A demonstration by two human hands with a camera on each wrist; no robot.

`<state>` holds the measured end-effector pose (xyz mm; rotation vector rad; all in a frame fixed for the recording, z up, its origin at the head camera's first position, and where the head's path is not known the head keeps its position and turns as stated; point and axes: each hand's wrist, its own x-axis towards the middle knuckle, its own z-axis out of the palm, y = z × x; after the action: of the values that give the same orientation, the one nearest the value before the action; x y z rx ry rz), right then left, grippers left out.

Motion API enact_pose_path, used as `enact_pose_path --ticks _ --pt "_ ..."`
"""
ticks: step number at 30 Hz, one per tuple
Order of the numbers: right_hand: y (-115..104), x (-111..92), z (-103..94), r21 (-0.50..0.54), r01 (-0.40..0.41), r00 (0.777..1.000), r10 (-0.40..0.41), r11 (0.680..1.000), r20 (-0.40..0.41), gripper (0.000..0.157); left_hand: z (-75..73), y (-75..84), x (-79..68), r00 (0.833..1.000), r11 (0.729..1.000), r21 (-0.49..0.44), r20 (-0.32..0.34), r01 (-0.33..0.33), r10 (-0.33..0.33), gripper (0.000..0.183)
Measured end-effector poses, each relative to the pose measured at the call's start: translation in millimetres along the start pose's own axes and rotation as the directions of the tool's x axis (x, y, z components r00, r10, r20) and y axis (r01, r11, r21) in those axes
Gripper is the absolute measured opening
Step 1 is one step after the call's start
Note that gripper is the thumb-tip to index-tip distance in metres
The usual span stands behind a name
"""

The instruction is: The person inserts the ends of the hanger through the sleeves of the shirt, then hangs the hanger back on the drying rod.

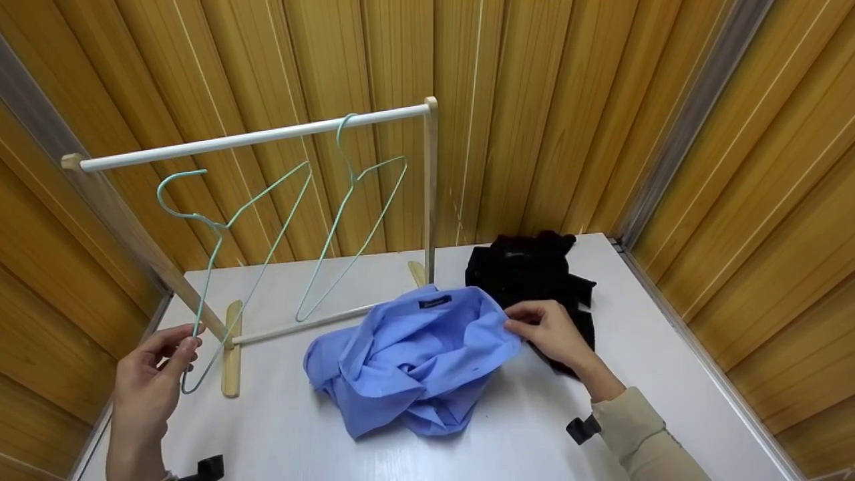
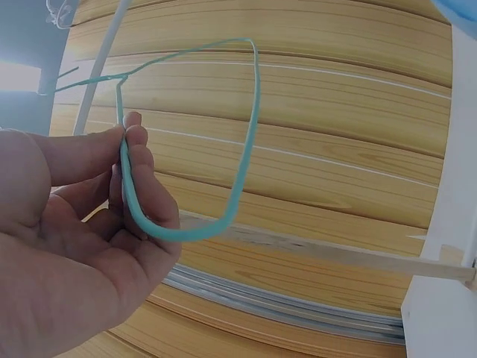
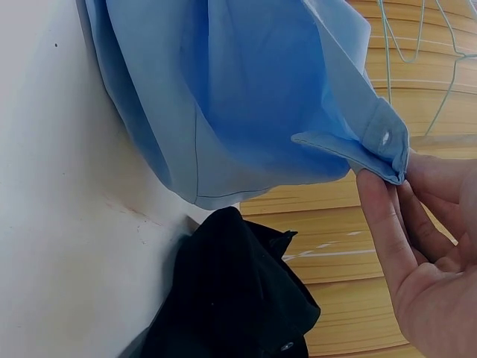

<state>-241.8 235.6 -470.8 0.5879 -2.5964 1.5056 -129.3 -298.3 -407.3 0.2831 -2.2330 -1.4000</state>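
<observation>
On the left, my left hand (image 1: 150,377) pinches the lower end of a mint-green wire hanger (image 1: 212,260), which stands up with its hook at the top, in front of the rack. The left wrist view shows thumb and fingers on the wire of this hanger (image 2: 242,179). My right hand (image 1: 551,334) pinches the edge of a blue shirt (image 1: 414,361) that lies bunched on the table, its dark neck label facing up. In the right wrist view, the fingertips hold a corner of the blue shirt (image 3: 365,134) beside a button.
A small clothes rack (image 1: 254,139) with a white bar stands at the back left. A second mint-green hanger (image 1: 351,234) hangs from it. Black folded clothing (image 1: 521,274) lies behind my right hand on the white table (image 1: 668,374). Wood-look panels (image 1: 534,133) enclose the back and sides.
</observation>
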Motion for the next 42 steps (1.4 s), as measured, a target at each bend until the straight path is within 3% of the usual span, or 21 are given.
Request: enact_pose_path --ticks 8,10,16,22,29,42 --pt "-25 -5 -1.6 0.017 0.000 1.000 0.000 1.000 0.012 0.015 -5.6 -9.1 -3.9 1.000 1.000 0.019 0.020 -0.006 0.005 0.023" --pt "-16 -3 -0.3 0.009 0.001 1.000 -0.001 1.000 0.006 0.015 -6.6 -10.5 -5.0 1.000 1.000 0.017 0.018 -0.014 0.014 0.023" --pt "6 1 1.5 -0.013 0.003 1.000 -0.003 1.000 -0.006 0.013 -9.9 -13.9 -7.2 0.998 0.998 0.053 0.045 0.044 -0.047 0.025" --pt "9 0 0.7 0.000 0.019 1.000 -0.019 1.000 0.001 0.014 -11.1 -17.5 -9.0 0.991 0.992 0.088 0.088 0.089 -0.097 0.028" --pt "7 0 1.1 0.005 0.007 1.000 -0.007 1.000 0.000 0.015 -11.6 -21.0 -11.8 0.992 0.990 0.107 0.079 0.086 -0.095 0.025" --pt "9 0 0.9 0.006 0.042 0.999 -0.042 0.999 -0.003 0.015 -20.0 -29.2 -17.3 0.983 0.990 0.129 0.162 0.062 -0.083 0.028"
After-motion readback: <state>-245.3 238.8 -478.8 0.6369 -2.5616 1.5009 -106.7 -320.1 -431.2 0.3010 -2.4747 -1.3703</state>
